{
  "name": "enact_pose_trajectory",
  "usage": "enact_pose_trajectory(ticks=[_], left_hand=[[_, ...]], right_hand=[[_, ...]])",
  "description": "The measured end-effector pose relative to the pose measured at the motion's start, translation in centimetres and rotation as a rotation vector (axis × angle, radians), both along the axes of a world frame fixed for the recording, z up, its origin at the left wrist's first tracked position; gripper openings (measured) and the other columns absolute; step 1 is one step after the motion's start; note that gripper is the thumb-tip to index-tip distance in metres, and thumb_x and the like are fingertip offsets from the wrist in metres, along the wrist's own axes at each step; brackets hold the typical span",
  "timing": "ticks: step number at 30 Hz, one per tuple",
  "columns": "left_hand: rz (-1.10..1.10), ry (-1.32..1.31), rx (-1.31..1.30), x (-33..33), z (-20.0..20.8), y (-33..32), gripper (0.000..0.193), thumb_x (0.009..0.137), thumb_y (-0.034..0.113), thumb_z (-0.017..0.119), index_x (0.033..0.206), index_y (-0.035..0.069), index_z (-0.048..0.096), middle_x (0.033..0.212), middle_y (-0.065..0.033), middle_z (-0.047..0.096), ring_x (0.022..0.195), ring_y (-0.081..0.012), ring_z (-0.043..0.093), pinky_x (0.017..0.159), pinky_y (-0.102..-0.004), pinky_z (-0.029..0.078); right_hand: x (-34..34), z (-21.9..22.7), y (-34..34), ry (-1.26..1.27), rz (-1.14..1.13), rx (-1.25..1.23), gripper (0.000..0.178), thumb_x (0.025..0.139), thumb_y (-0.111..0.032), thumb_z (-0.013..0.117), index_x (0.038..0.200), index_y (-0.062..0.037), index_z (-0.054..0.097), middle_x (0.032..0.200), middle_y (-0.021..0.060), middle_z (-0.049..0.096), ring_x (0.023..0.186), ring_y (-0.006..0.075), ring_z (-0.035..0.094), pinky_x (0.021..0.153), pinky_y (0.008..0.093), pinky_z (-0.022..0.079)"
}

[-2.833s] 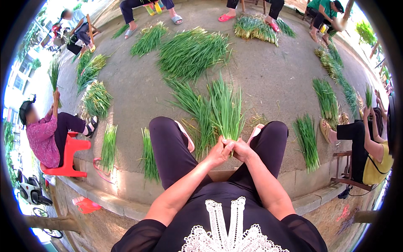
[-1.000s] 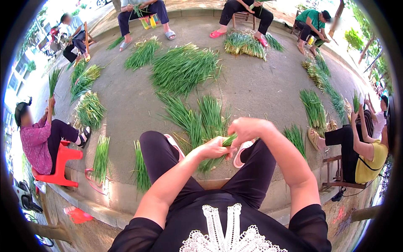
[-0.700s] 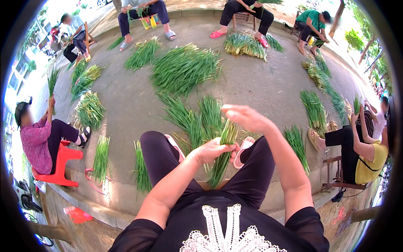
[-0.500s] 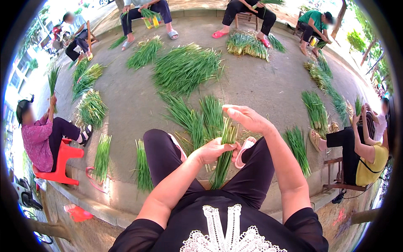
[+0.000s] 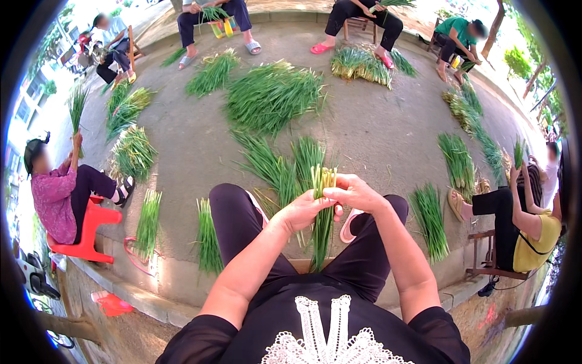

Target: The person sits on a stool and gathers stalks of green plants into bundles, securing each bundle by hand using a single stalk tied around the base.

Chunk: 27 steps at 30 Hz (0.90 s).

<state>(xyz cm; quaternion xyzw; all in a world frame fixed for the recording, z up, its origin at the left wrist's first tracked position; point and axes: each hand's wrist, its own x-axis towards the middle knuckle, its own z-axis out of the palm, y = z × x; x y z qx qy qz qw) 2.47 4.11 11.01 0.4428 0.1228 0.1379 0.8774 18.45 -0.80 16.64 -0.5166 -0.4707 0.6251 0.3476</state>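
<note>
Between my knees a bunch of chives point(image 5: 321, 239) stands nearly upright, pale cut ends on top and green leaves hanging down. My left hand point(image 5: 301, 210) is closed round its middle. My right hand point(image 5: 359, 193) pinches the same bunch near the pale ends, its thumb and fingers meeting the stalks from the right. Just beyond my hands, two loose green heaps of chives lie on the ground, one on the left point(image 5: 267, 167) and one on the right point(image 5: 308, 159).
A large chive pile point(image 5: 276, 97) covers the middle ground. Smaller bunches lie left point(image 5: 209, 239) and right point(image 5: 429, 221) of my legs. Several people sit around on chairs; one at left uses a red plastic stool point(image 5: 91, 230), another at right wears a yellow top point(image 5: 536, 242).
My right hand was raised flat beside the bunch's top; it has come down and left, and its fingers have closed on the stalks. My left hand keeps its grip.
</note>
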Motion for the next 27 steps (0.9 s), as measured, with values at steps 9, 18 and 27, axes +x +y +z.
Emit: enact_pose_trajectory(ticks=[9, 18, 27], left_hand=[[0.021, 0.003, -0.006, 0.4, 0.5, -0.5, 0.022, 0.092, 0.021, 0.046, 0.099, 0.001, 0.052, 0.083, -0.0069, 0.056, 0.077, -0.0163, 0.056, 0.073, -0.0313, 0.049], [0.056, 0.05, -0.06, 0.4, 1.0, 0.0, 0.023, 0.091, 0.02, 0.047, 0.1, -0.001, 0.051, 0.078, -0.0046, 0.053, 0.072, -0.0121, 0.052, 0.065, -0.0296, 0.048], [0.136, 0.298, 0.464, -0.2, 6.4, 5.5, 0.02, 0.09, 0.021, 0.05, 0.091, 0.003, 0.057, 0.069, -0.0002, 0.055, 0.062, -0.009, 0.052, 0.059, -0.0236, 0.044]], right_hand=[[-0.9, -0.2, -0.2, 0.091, -0.152, -0.06, 0.024, 0.09, -0.026, 0.048, 0.087, -0.0031, 0.052, 0.066, 0.0003, 0.053, 0.038, 0.0082, 0.049, 0.034, 0.0203, 0.04], [0.6, -3.2, 1.0, -0.035, -0.459, 0.332, 0.025, 0.091, -0.024, 0.048, 0.079, -0.0037, 0.055, 0.066, -0.003, 0.049, 0.055, 0.0055, 0.042, 0.05, 0.0231, 0.036], [0.4, 2.9, 3.3, -0.712, -0.569, 0.681, 0.028, 0.089, -0.025, 0.049, 0.076, -0.0002, 0.055, 0.055, 0.0064, 0.046, 0.053, 0.0123, 0.047, 0.051, 0.0287, 0.038]])
